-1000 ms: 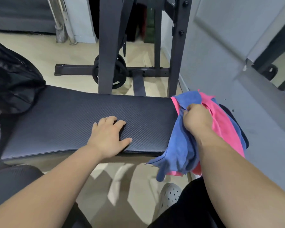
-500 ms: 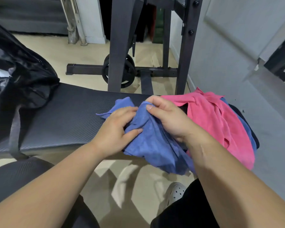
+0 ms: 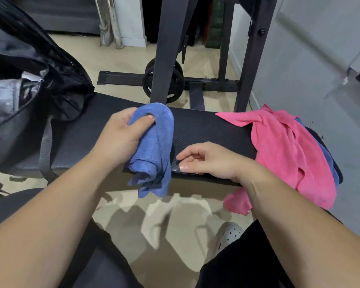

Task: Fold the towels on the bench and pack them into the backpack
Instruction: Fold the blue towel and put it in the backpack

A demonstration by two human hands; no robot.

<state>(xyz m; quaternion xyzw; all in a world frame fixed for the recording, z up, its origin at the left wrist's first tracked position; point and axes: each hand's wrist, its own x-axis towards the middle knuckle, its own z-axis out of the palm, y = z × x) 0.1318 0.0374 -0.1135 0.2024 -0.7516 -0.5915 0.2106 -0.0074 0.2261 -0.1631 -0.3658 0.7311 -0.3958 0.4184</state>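
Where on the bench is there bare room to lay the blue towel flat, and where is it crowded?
Bare bench runs between the blue towel in the left hand and the pink towel; the right hand rests at its front edge. A narrower strip lies between backpack and left hand. Both ends are crowded: backpack left, pink towel right.

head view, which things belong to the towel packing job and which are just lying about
Job: blue towel in the left hand, pink towel, bench, backpack.
Lying about: weight plate, rack frame, white shoe.
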